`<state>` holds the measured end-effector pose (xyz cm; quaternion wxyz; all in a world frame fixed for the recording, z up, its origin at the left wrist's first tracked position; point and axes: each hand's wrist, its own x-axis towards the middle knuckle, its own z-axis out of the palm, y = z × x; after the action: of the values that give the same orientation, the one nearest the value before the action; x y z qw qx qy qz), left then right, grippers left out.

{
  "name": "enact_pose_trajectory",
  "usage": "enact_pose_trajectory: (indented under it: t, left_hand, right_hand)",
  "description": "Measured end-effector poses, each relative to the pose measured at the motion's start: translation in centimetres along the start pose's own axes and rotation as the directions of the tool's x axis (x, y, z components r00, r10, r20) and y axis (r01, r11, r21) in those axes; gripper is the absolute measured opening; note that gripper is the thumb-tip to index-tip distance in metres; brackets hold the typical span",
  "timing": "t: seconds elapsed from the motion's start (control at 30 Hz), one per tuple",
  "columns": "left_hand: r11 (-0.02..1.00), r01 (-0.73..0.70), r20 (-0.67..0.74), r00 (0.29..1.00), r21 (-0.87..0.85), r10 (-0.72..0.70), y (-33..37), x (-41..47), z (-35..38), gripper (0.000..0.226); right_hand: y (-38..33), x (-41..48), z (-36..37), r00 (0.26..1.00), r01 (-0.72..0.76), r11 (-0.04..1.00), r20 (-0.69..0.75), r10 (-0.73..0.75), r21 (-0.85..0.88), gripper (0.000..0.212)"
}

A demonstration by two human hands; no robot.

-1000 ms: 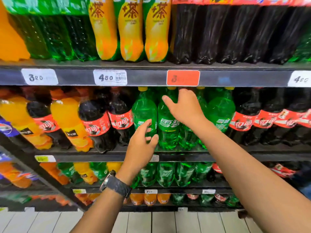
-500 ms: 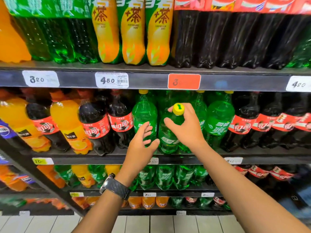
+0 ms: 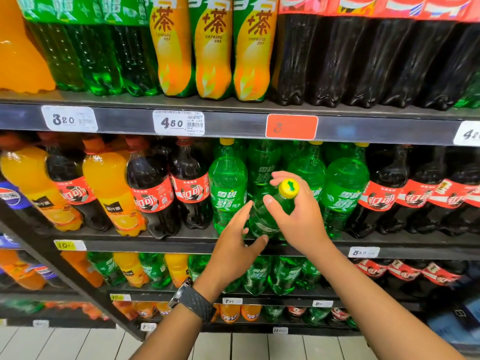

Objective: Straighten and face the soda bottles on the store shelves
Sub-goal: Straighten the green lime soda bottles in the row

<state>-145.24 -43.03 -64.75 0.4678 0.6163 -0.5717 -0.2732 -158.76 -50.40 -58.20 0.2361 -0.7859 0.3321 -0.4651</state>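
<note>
- Green soda bottle (image 3: 261, 216) with a yellow cap (image 3: 288, 188) leans out from the middle shelf (image 3: 166, 245). Its top tips toward the camera and its bottom is low by the shelf's front edge.
- Right hand (image 3: 298, 219) grips the bottle just under the cap, thumb on the near side and fingers curled round the back. The arm reaches up from the lower right.
- Left hand (image 3: 235, 245) is spread, fingers straight and thumb out, right beside the bottle's lower part. I cannot tell if it touches.
- A dark watch (image 3: 193, 302) sits on the left wrist.
- More green bottles (image 3: 227, 193) stand on both sides, with cola bottles (image 3: 153, 193) further out.
- An orange price tag (image 3: 291, 126) sits on the shelf edge above.
</note>
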Motion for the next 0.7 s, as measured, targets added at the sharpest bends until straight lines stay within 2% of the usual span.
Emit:
enact_pose_trajectory:
  t: [0.1,0.33,0.57,0.7]
  left_hand:
    - [1.000,0.007,0.001,1.000,-0.003,-0.007,-0.1,0.0,0.2,0.082]
    - [0.998,-0.017,-0.080,0.997,-0.057,0.013,-0.4,-1.6,0.9,0.068]
    - [0.991,-0.043,-0.114,0.993,-0.130,0.029,-0.3,-1.8,1.5,0.064]
    - [0.980,0.004,-0.076,0.997,-0.198,-0.020,-0.3,-0.8,1.9,0.069]
  right_hand:
    - [-0.3,1.1,-0.1,0.999,0.031,0.991,-0.003,-0.032,-0.128,0.029]
    - [0.7,-2.8,-0.6,0.994,0.107,0.985,-0.016,-0.110,-0.137,0.030]
    - [0.1,-1.9,-0.6,0.995,0.069,0.991,-0.067,-0.077,-0.116,0.030]
    - [-0.6,1.2,-0.4,0.995,-0.073,0.981,-0.077,0.059,-0.182,0.037]
